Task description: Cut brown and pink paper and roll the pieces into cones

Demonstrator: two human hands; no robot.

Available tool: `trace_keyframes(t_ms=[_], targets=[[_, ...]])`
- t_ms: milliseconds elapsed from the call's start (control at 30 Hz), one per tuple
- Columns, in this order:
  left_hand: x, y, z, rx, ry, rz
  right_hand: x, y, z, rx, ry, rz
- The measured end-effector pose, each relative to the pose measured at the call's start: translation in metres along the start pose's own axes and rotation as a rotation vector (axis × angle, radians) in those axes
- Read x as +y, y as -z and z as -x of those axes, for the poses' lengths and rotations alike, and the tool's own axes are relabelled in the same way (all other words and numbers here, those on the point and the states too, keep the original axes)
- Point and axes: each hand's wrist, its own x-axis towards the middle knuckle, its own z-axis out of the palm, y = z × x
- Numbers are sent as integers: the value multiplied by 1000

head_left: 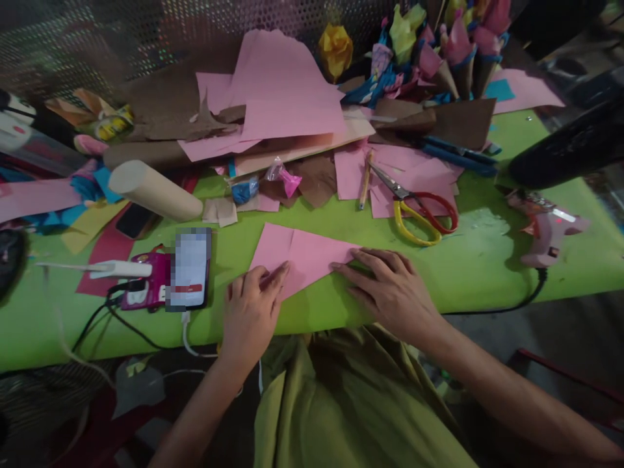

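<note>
A folded pink paper [305, 255] lies flat on the green table [478, 260] right in front of me. My left hand [253, 312] rests on its lower left part, fingers stretched forward with the fingertips pressing the sheet. My right hand [390, 286] lies flat with fingers spread, its fingertips on the paper's right point. Neither hand grips anything.
Scissors [422, 211] with yellow and red handles and a pencil [364, 182] lie behind the paper. A phone [191, 268] sits to the left, a glue gun [548, 231] to the right. Pink and brown sheets [287, 91], a cardboard tube [153, 190] and paper cones [458, 49] crowd the back.
</note>
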Motion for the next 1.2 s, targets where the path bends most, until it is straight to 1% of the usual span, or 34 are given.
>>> trace_keyframes(t_ms=[67,133,200,233,267,300,367,400,467,533,633,800,933,1100,1200], targets=[[-4,3,8,50,10,20,0,0,0,1,3,3],[-1,8,12,161,25,81,-1,0,0,1,7,8],[12,13,12,272,8,187,-2,0,0,6,8,12],[21,15,11,291,-34,243,-2,0,0,9,7,15],[31,15,9,274,-92,276,-3,1,0,10,8,19],[41,14,7,222,-160,284,-3,1,0,7,10,24],[58,8,4,73,-262,245,-4,1,0,-1,19,40],[64,3,2,18,-262,213,-4,1,0,-4,23,49],[69,-8,2,-44,-248,165,-4,1,1,-7,25,65],[67,-17,4,-65,-255,141,-3,0,1,-9,15,71],[56,-22,11,-45,-277,127,-2,-1,2,-13,-14,51],[34,-20,31,21,-276,93,3,-2,3,-11,-42,-17],[22,-19,46,47,-265,91,6,-4,6,10,-53,-33],[9,-15,60,13,-220,108,9,-4,12,41,-56,15],[7,-11,64,-10,-190,124,1,-2,9,61,-81,40]])
